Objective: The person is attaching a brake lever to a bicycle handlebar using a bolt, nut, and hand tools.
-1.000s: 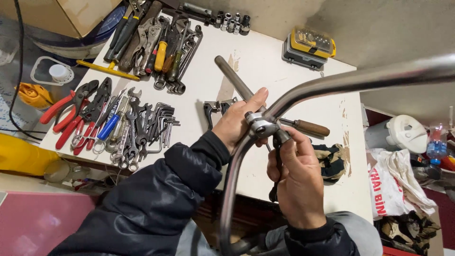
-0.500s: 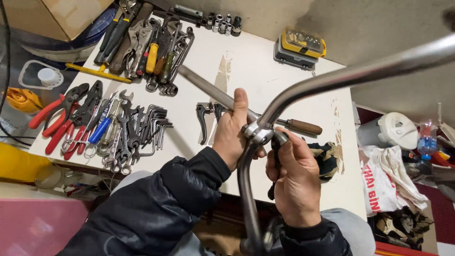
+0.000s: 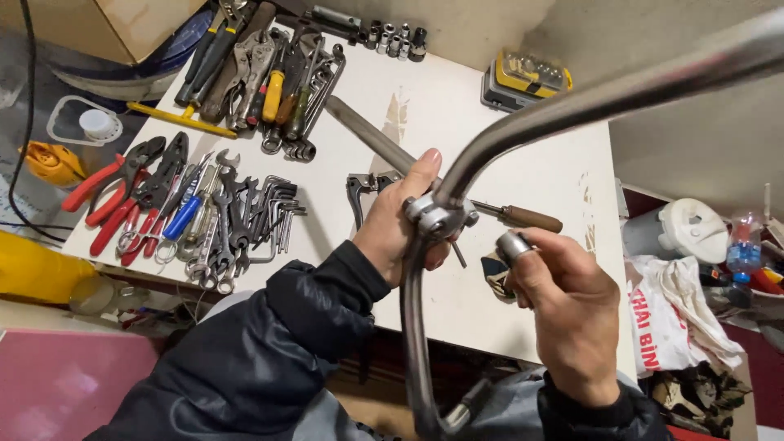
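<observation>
Handlebar: bent steel tube held above the white counter, its clamp at the bend.
Left hand: wrapped round the bend, steadying it.
Right hand: closed on a small metal cylinder, just beside the clamp.
Tools: laid in rows, within reach.

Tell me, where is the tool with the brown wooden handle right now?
The wooden-handled tool lies on the white table, right of centre in the head view, just behind the clamp on the bent metal bar and above the right hand.
</observation>
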